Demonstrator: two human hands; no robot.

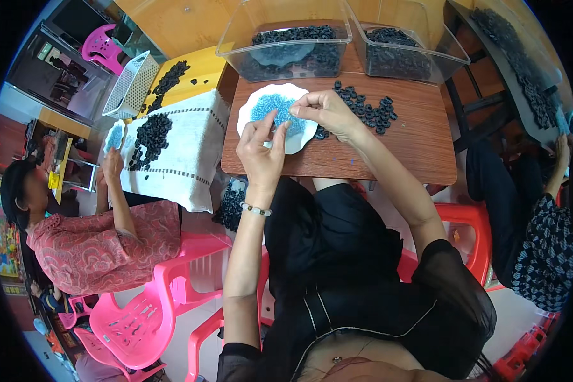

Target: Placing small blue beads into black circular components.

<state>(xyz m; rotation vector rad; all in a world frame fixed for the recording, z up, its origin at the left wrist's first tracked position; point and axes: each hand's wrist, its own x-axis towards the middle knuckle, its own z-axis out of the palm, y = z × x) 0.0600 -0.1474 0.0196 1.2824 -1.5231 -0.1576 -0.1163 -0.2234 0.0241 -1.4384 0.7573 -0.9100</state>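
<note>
A white plate with a scalloped rim (244, 105) stands on the brown wooden table, heaped with small blue beads (268, 106). Over its lower part is my left hand (262, 151), thumb and forefinger brought close in a pinch. My right hand (328, 113) comes in over the plate's right side, its thumb and forefinger pressed together. Whatever sits between the fingertips of either hand is too small to make out. Right of the plate lie many loose black ring-like pieces (380, 116), and a few show beneath my right wrist.
Two clear plastic bins (286, 70) (401, 70) of black pieces stand at the table's back. At left, a person in a red patterned top (108, 245) sits by a white cloth (188, 146) with black pieces. Another person (544, 254) works at right. Pink chairs (140, 318) stand behind.
</note>
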